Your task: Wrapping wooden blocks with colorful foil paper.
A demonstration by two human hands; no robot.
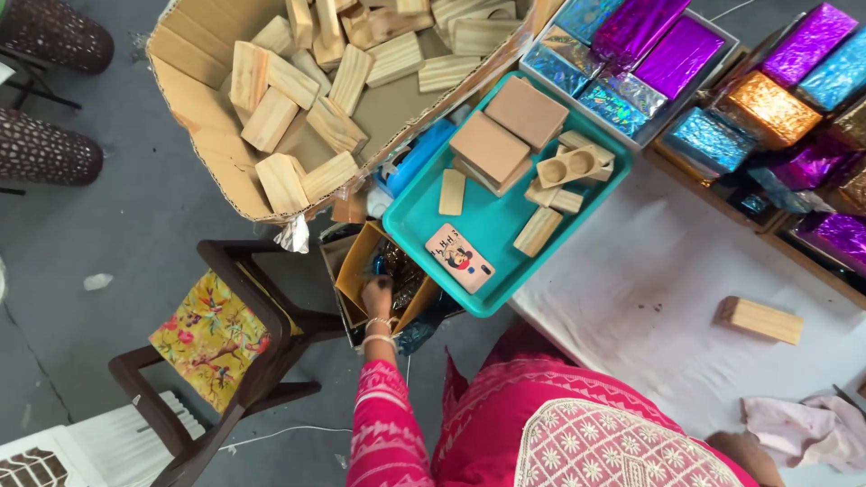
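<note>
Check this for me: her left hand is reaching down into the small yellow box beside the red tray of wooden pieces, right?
One detail is off: the tray is teal, not red. The head view shows the left hand reaching into the small yellow box right beside that tray of wooden pieces.

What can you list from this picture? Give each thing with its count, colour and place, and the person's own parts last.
Cardboard box: one, brown, top left, holds many pale wooden blocks.
Tray: one, teal, centre, holds wooden pieces and a picture card.
Foil-wrapped packets: many, purple, blue, orange, top right.
Wooden block: one, pale, on white table.
Cloth: one, pink, lower right.
Chair: one, dark wood, yellow floral cushion.
Small box: one, yellow, below tray.
Left hand: reaching into small box.
Right hand: hidden.
</note>
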